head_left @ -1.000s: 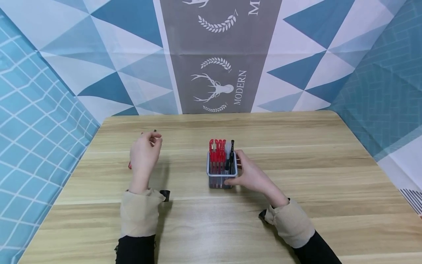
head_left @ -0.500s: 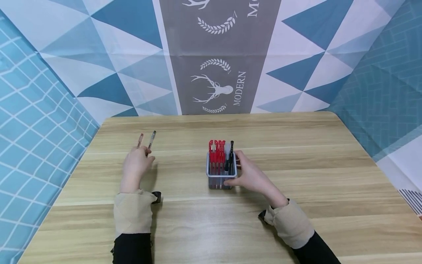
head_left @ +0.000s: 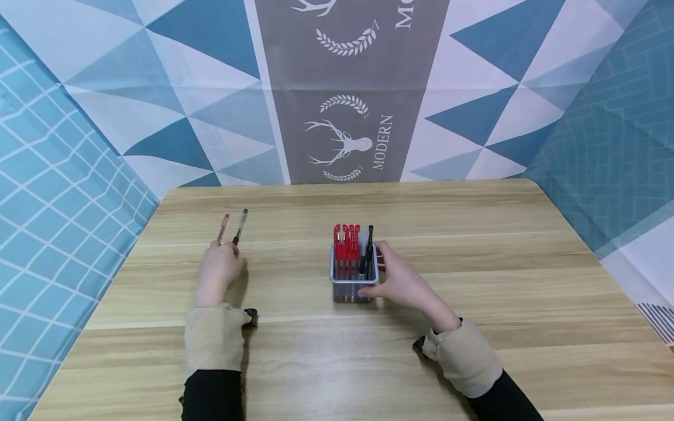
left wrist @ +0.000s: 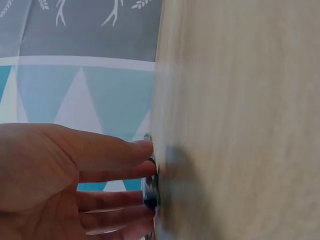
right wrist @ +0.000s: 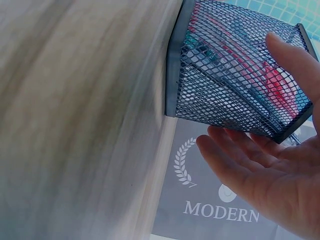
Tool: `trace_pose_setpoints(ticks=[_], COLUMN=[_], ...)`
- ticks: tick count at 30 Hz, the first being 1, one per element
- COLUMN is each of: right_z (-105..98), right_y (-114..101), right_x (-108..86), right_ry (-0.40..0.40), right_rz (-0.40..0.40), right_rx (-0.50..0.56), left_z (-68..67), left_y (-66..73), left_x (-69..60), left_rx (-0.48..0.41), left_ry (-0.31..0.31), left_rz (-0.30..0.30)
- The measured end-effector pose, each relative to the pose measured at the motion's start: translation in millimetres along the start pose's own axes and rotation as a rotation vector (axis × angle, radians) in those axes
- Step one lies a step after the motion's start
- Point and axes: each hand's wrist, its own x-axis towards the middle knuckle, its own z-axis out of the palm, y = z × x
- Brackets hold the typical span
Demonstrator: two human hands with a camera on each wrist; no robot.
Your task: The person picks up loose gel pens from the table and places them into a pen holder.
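Observation:
My left hand (head_left: 218, 272) is low over the left side of the table, thumb and fingertips pinching a clear pen with dark parts (head_left: 240, 225). Beside it a reddish clear pen (head_left: 223, 228) lies on the wood, its near end hidden by the hand. In the left wrist view, the fingertips meet the pen (left wrist: 150, 195) close to the tabletop. My right hand (head_left: 400, 280) grips a dark mesh pen holder (head_left: 350, 289), thumb on the near side and fingers round the right. Upright in the holder stand several red pens (head_left: 346, 245) and a few black ones (head_left: 368, 251).
The wooden table (head_left: 474, 245) reaches back to a patterned cloth wall (head_left: 210, 99). A blue gridded cloth (head_left: 68, 234) hangs along the left edge, and a teal cloth (head_left: 616, 128) along the right.
My left hand has come down and back toward me from above the two pens, uncovering their far ends. Its thumb has drawn in against the fingers. The right hand and pen holder have stayed put.

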Motion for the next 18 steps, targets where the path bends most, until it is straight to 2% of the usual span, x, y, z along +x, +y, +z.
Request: trace_pose_setpoints(ticks=[10, 14, 18], right_z=[-0.5, -0.4, 0.0], right_y=[-0.2, -0.1, 0.0], right_x=[-0.4, -0.4, -0.5], right_ry=[-0.003, -0.001, 0.003], right_rz=[-0.003, -0.004, -0.002], right_rx=[0.004, 0.003, -0.004], left_z=[3.6, 4.3, 4.5], left_y=[-2.6, -2.9, -4.1], left_x=[3.6, 3.3, 3.7], left_rx=[-0.030, -0.033, -0.024], left_ry=[0.010, 0.033, 0.019], left_rz=[-0.016, -0.001, 0.008])
